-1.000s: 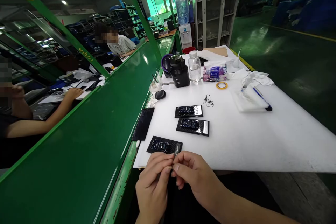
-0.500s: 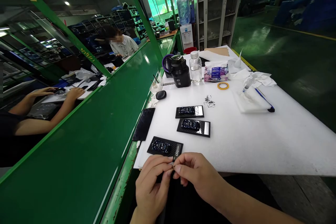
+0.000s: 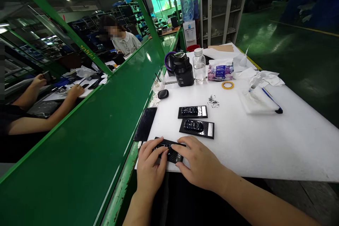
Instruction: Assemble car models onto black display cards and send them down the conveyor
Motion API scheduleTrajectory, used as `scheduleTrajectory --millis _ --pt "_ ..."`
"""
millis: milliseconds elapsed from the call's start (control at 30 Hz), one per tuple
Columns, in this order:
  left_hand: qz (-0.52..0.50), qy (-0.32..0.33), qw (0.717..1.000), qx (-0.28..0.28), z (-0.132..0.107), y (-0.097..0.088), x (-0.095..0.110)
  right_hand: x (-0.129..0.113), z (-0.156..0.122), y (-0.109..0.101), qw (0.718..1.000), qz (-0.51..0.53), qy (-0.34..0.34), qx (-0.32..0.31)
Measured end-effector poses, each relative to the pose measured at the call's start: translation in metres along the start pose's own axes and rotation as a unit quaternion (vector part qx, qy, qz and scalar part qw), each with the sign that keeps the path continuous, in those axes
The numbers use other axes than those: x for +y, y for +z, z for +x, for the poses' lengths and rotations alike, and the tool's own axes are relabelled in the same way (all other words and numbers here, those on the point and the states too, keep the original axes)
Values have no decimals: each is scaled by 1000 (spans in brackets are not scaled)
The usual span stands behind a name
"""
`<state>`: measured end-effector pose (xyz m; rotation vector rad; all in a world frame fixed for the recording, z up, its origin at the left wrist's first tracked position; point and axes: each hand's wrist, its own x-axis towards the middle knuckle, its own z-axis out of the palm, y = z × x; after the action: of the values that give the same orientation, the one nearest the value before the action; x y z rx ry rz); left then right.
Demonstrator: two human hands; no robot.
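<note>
Left hand [image 3: 150, 162] and right hand [image 3: 197, 160] curl over a glossy dark model car [image 3: 166, 143] at the white tabletop's [image 3: 254, 144] near-left corner. Their grip is unclear.

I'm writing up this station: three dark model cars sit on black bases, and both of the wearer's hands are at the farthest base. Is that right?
Not the farthest: the head view shows the left hand and right hand at the nearest black base. The rest stands.
</note>
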<state>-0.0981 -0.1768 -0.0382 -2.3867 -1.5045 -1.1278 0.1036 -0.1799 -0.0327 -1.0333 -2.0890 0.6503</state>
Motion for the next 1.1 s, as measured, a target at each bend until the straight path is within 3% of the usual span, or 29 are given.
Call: scheduleTrajectory --millis 200,500,600,700,767,1100 --pt "-2 -18 1000 -23 0 -4 -1 -6 1 -4 997 -54 -14 -44" --pt "-9 -39 999 -35 1 -7 2 -6 1 -1 994 -91 -33 -48" --pt "-27 -123 990 -55 3 -5 2 -6 1 1 991 -112 -48 -48" --pt "-56 -248 965 -71 6 -4 1 -7 2 3 987 -137 -58 -53" --pt "-73 -298 949 -78 8 -3 -1 -8 2 4 985 -151 -64 -56" --pt "-128 -337 927 -106 10 -4 -15 -7 5 4 981 -166 -74 -72"
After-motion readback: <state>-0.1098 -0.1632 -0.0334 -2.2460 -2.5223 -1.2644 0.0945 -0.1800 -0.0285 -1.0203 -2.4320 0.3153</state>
